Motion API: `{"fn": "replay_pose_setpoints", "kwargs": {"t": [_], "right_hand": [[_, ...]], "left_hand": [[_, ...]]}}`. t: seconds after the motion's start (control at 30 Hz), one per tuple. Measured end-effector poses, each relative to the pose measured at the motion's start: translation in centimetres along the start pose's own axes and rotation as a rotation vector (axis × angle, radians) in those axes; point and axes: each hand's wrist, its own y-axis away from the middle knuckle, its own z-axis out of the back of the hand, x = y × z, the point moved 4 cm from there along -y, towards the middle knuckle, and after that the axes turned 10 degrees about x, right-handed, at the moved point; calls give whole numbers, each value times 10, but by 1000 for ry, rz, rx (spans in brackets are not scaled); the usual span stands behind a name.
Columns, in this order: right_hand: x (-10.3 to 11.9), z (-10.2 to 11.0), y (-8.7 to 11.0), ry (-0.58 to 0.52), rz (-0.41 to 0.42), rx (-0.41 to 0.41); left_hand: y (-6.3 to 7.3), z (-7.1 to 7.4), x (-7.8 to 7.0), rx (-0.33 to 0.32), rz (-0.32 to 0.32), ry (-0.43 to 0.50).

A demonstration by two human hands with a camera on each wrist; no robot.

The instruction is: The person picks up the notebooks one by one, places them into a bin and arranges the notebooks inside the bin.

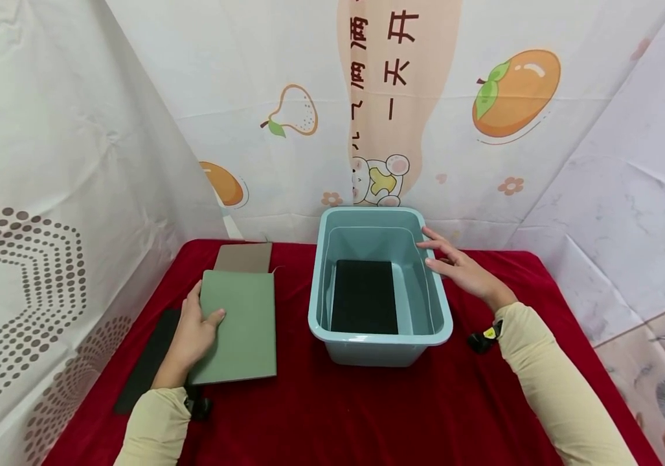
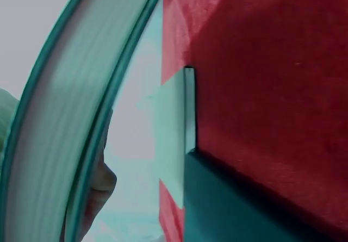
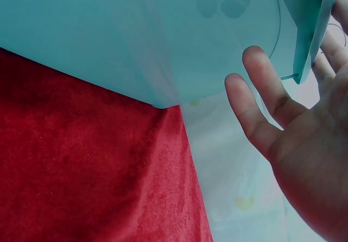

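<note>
A green notebook (image 1: 245, 327) is held up at its left side by my left hand (image 1: 195, 330), the thumb on its cover. The left wrist view shows the page edges of this notebook (image 2: 70, 111) close up, above the cloth. My right hand (image 1: 463, 272) is at the right rim of a light blue plastic bin (image 1: 379, 349), fingers spread and loosely extended. In the right wrist view this hand (image 3: 304, 133) has two fingers apart from the outer wall of the bin (image 3: 136, 46). A black notebook (image 1: 364, 298) lies inside the bin.
Behind the green notebook lies a grey-brown notebook (image 1: 250, 255) on the red cloth (image 1: 320, 414). To the left of my left hand is a dark flat notebook or folder (image 1: 148, 362), partly hidden by that arm. A printed white curtain (image 1: 303, 175) stands behind the table.
</note>
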Motion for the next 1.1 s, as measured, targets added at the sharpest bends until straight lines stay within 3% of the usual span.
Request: {"fn": "replay_pose_setpoints", "kwargs": {"t": [0.43,0.73,0.93,1.1], "right_hand": [[1,0,0,5,21,3],[1,0,-1,-11,12,-4],[0,0,-1,-25,-9,-25],[-1,0,0,-20,-20,-29]], "left_hand": [[-10,19,-22,-63,-10,49],[-14,26,-37,-129,-2,142],[-19,30,-47,-126,-35,197],[-23,29,-54,-100,-24,252]]}}
